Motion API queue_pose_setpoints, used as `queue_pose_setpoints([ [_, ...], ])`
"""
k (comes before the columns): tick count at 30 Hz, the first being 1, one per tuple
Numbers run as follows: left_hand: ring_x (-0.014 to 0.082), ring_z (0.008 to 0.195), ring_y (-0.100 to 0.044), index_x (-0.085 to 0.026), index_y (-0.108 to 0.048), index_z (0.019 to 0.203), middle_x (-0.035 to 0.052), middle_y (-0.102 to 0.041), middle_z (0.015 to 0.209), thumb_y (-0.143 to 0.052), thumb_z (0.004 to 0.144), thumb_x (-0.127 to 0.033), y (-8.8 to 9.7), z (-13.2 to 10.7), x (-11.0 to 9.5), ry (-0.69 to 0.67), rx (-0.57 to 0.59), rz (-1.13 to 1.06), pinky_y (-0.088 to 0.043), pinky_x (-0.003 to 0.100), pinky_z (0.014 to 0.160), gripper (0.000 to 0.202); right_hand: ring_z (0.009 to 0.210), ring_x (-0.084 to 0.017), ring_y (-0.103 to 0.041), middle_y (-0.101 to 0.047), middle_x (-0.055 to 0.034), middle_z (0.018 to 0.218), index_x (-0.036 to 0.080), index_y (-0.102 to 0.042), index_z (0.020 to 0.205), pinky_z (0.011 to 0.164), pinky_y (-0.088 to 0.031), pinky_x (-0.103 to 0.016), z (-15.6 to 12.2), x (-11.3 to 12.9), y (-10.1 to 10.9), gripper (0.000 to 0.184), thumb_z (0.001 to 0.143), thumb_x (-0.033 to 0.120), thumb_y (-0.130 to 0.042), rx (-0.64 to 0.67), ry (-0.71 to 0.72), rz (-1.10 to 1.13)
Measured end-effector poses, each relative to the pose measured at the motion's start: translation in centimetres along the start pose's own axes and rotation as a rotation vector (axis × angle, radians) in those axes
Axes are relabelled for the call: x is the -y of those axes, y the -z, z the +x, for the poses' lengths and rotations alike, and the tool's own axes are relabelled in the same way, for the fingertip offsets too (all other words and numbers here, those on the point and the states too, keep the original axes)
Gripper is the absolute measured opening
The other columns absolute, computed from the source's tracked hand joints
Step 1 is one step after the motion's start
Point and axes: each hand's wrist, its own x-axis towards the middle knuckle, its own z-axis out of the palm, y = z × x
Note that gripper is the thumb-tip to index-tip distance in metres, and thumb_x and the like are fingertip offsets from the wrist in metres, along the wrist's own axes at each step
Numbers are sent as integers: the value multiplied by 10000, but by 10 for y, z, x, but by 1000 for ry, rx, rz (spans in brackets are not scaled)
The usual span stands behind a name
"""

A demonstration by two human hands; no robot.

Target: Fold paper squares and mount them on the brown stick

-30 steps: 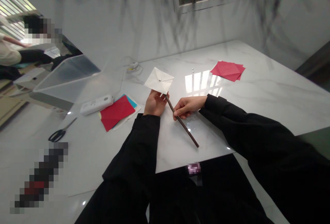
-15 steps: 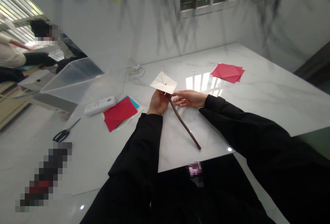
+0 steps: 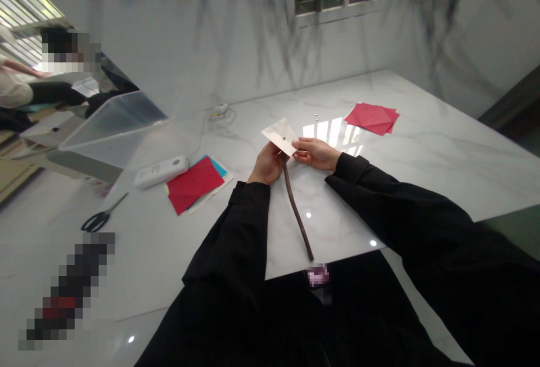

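Note:
A square of cream paper (image 3: 278,132) with a small metallic dot at its middle sits at the upper end of a thin brown stick (image 3: 293,201). My left hand (image 3: 269,164) is closed around the stick's top, just beneath the paper; part of its fingers is hidden. My right hand (image 3: 317,153) pinches the paper's right corner between thumb and fingers. The stick slants down toward the table's front edge.
Red, blue and cream sheets (image 3: 196,184) lie left, beside a white oblong device (image 3: 161,171). Scissors (image 3: 103,215) rest farther left. More red paper (image 3: 373,118) lies at the back right. A clear plastic box (image 3: 113,122) and another person (image 3: 19,83) are at the far left.
My right hand has closed onto the paper's corner. The paper has turned and shifted right with my left hand, and the stick's lower end has swung left and nearer to me.

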Motion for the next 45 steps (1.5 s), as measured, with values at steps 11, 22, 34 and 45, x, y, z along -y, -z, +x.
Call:
queue_pose_setpoints([
  [11,238,999,-737,-141,-699,917,94,-767,931,-738,860,-244,4,3,2,11,10,21,-594,330,898,124,741,-81,-686,-740,-60,945,126,-667,964,685,-612,-151,4,-2,4,28,982,107,-658,28,12,-21],
  [22,191,833,-719,-145,-699,900,61,-746,863,-711,845,-181,7,5,2,-12,2,26,-593,312,826,66,724,-78,-666,-728,-59,917,126,-664,945,688,-597,-155,2,-1,-1,43,975,96,-664,2,-1,-30],
  [34,181,803,-707,-147,-703,865,57,-743,842,-723,818,-156,10,6,2,-27,-39,71,-579,306,809,51,705,-74,-655,-716,-52,882,124,-656,915,678,-593,-153,3,-2,1,70,972,83,-657,-4,-3,-16],
  [45,97,608,-590,-135,-700,804,17,-668,709,-849,747,-268,17,12,-3,-87,-37,198,-487,210,603,208,684,-73,-656,-716,-47,867,125,-667,885,644,-596,-150,5,-1,4,87,955,73,-668,-17,23,-22],
])
